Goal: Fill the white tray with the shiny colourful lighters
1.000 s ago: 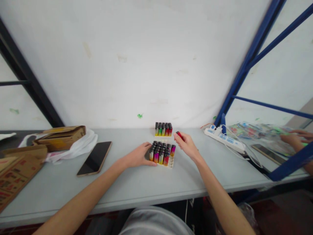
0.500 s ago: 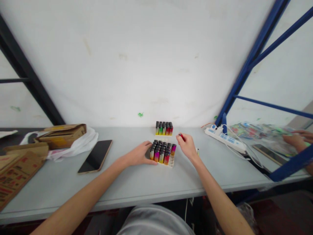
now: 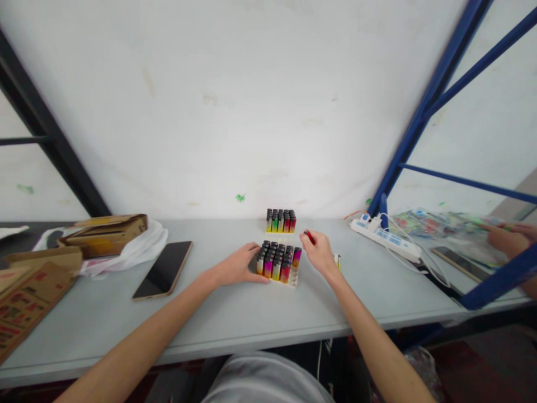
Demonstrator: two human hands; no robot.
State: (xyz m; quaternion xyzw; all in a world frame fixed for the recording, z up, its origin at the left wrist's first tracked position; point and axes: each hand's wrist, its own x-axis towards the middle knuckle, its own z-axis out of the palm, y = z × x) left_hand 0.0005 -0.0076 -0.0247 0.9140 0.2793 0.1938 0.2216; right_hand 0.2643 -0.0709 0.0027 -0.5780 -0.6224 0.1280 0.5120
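Observation:
Upright lighters [image 3: 276, 262] with black tops and coloured bodies stand in rows in a white tray [image 3: 292, 278], whose right-hand column has bare slots at the front. My left hand [image 3: 240, 264] is wrapped round the tray's left side, thumb at the front corner and fingers behind. Just right of the tray, my right hand [image 3: 321, 251] is closed on a red lighter [image 3: 309, 236], its dark end poking out at the upper left. Partly hidden behind my right wrist is another lighter [image 3: 338, 260] on the table.
A second block of lighters [image 3: 281, 221] stands near the wall. At left are a phone [image 3: 163, 270], cardboard boxes [image 3: 104, 234] and a white plastic bag [image 3: 146, 246]. A power strip [image 3: 386, 240] lies at right, with another person's hands [image 3: 509, 240] beyond the blue frame.
My right hand has moved very slightly left, toward the tray, with the red lighter still in it. The left hand stays at the tray.

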